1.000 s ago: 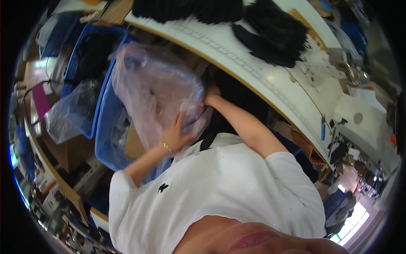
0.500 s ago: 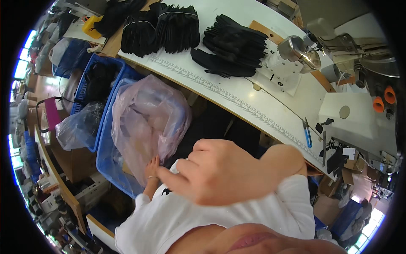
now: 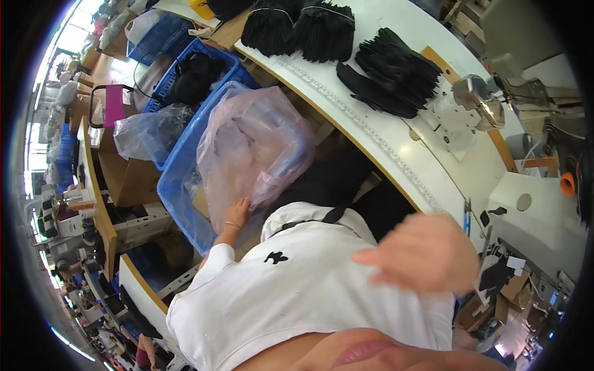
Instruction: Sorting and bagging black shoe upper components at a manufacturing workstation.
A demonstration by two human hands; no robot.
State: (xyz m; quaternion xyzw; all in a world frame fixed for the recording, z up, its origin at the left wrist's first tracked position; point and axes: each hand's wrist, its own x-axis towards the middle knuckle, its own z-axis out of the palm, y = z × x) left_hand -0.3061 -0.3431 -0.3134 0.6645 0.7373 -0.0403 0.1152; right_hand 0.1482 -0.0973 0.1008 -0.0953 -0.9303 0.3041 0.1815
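My left hand lies on a thin pink plastic bag, its fingers stretched out along the near side. The bag lines a blue plastic crate standing left of the table, and its inside looks mostly pale and see-through. My right hand is raised over my lap near the table's front edge, smeared by motion. One finger or thumb of it points left; the other fingers are blurred, and I see nothing held in it.
On the white table lie a fanned stack of black fabric pieces and tied black bundles. A sewing machine stands at the right, with blue thread snips near the edge. Another blue crate holds black material.
The view has shifted, so the table and crates sit differently in it. My right hand has moved right, away from my left hand, which stays on the bag.
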